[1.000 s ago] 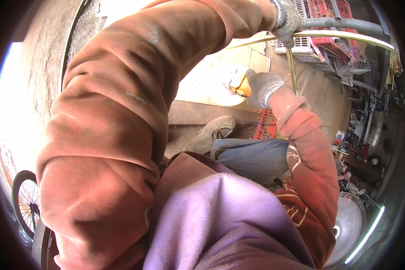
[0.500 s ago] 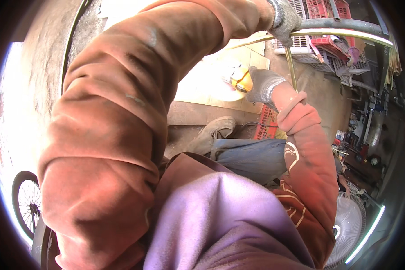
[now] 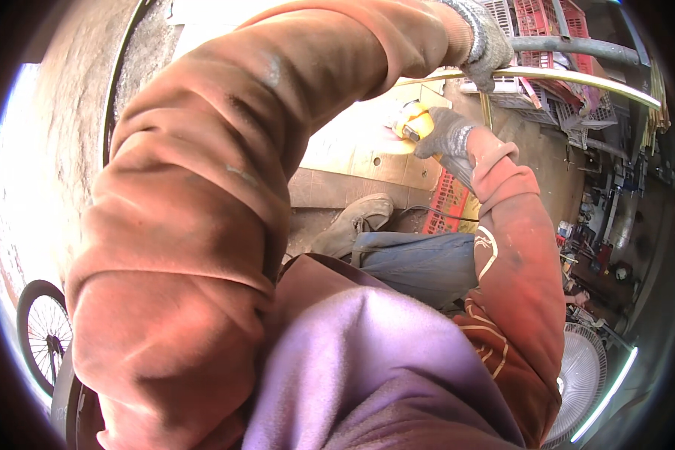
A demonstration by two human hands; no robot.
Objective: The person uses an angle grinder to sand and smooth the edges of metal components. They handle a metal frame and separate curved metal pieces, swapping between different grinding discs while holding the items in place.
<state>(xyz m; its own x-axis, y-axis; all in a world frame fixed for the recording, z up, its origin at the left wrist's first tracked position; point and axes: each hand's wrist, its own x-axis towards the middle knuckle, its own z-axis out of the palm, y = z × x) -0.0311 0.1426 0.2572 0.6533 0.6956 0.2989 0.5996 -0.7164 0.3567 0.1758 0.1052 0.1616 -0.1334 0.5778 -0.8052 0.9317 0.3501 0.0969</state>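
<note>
My left hand (image 3: 489, 46), in a grey knitted glove, reaches far forward and is closed on a long, thin brass-coloured metal bar (image 3: 589, 81). The bar runs out to the right and shows again left of the hand. A second brass-coloured length (image 3: 487, 112) comes down below this hand. Nearer to me, my gloved right hand (image 3: 446, 133) is wrapped round a yellow hand-held power tool (image 3: 414, 120), which looks like an angle grinder. Glare hides the tool's working end, and my left sleeve covers part of the bar.
A grey pipe (image 3: 577, 47) crosses beyond the bar, near stacked red and white plastic crates (image 3: 536, 22). Flattened cardboard (image 3: 397, 169) lies ahead of my shoe (image 3: 352, 223). A dark cord (image 3: 439, 212) passes over a red crate (image 3: 448, 199). A fan (image 3: 577, 367) stands at right.
My left hand and the bar have shifted a little right and nearer, so the bar now shows apart from the grey pipe. My right hand has moved slightly right with the power tool.
</note>
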